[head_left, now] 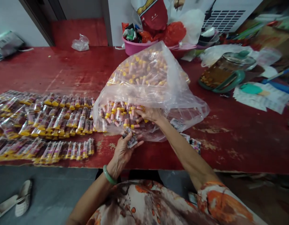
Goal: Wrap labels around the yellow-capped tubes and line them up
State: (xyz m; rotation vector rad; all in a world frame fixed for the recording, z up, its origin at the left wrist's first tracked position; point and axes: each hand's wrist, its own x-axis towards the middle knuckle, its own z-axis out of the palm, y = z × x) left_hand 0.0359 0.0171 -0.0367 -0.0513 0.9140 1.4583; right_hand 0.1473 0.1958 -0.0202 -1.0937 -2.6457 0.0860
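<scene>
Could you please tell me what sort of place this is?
It looks like a small, informal packing workshop, though I cannot be sure. A worn red table holds rows of packaged tubes, and a large plastic bag holds many loose tubes.

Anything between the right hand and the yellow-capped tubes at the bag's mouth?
Nothing visible: the right hand is at the open mouth, its fingers right among the yellow-capped tubes. Only the tubes farther back are covered, by the clear plastic bag.
</scene>
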